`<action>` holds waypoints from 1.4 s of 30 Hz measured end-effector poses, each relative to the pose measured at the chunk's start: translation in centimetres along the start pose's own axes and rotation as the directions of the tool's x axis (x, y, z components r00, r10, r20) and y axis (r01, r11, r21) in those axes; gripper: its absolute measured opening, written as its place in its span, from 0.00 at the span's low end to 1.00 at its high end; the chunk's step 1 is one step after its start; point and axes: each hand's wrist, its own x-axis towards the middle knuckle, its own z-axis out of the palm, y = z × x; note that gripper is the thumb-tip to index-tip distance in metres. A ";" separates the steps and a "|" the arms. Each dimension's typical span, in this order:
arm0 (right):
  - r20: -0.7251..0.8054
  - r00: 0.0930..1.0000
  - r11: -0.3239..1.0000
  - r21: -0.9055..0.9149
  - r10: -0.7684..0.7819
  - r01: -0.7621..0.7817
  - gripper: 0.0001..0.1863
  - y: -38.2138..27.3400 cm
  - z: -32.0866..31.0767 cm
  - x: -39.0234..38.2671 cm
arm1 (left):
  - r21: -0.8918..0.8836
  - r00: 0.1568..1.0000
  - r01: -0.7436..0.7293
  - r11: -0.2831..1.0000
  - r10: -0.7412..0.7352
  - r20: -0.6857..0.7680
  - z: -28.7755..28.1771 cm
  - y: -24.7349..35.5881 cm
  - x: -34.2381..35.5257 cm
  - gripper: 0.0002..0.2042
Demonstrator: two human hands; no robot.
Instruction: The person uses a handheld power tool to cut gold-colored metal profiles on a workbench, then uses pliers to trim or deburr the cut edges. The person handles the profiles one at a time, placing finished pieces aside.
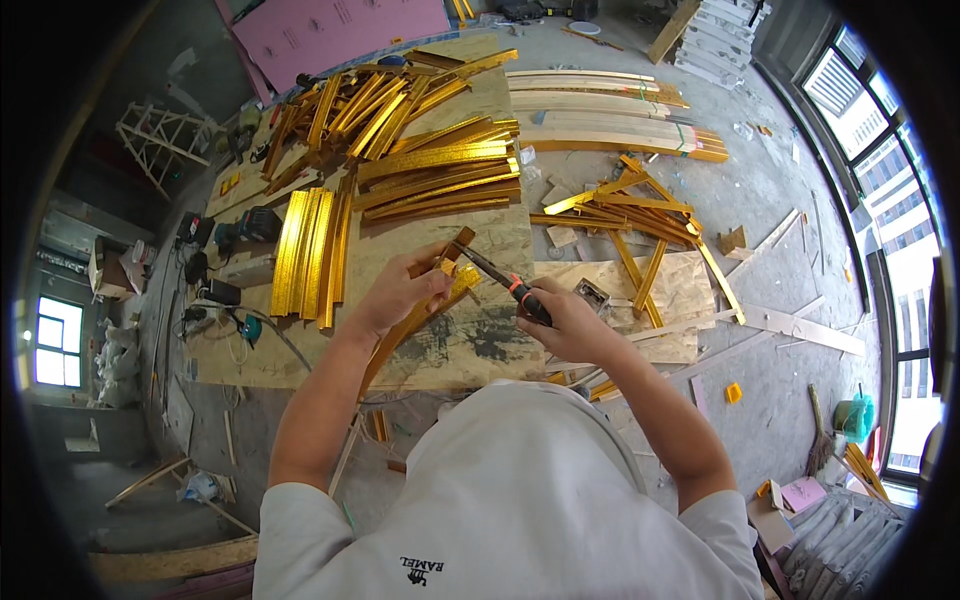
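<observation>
My left hand grips a gold-faced trim strip that runs diagonally down toward me, its short brown upper end sticking up past my fingers. My right hand is closed on a black-and-red handled hand tool, whose narrow metal end reaches to the strip's upper end by my left thumb. Both hands are over a scuffed plywood worktable. Gold strips lie side by side left of my hands, and bigger piles lie beyond them.
Power tools and cables sit at the table's left. On the right are bundled planks, loose gold offcuts, a lower plywood sheet and scraps on the concrete floor. A pink board stands behind; a large window is at right.
</observation>
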 end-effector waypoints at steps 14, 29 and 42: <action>0.150 0.985 0.986 0.151 -0.089 0.066 0.08 0.3 -3.4 -3.1 | 0.083 1.000 -0.016 0.996 0.016 -0.005 3.3 1.3 -1.2 0.28; 0.564 0.824 0.793 0.476 0.058 -0.381 0.21 5.6 -0.5 -5.1 | 0.192 0.973 0.135 0.972 -0.094 -0.209 1.6 -0.9 -3.4 0.29; 0.105 0.564 0.433 0.532 0.819 -0.728 0.16 8.1 8.3 -15.5 | 0.890 0.980 0.180 0.420 -0.003 -0.197 -10.9 -12.4 12.9 0.35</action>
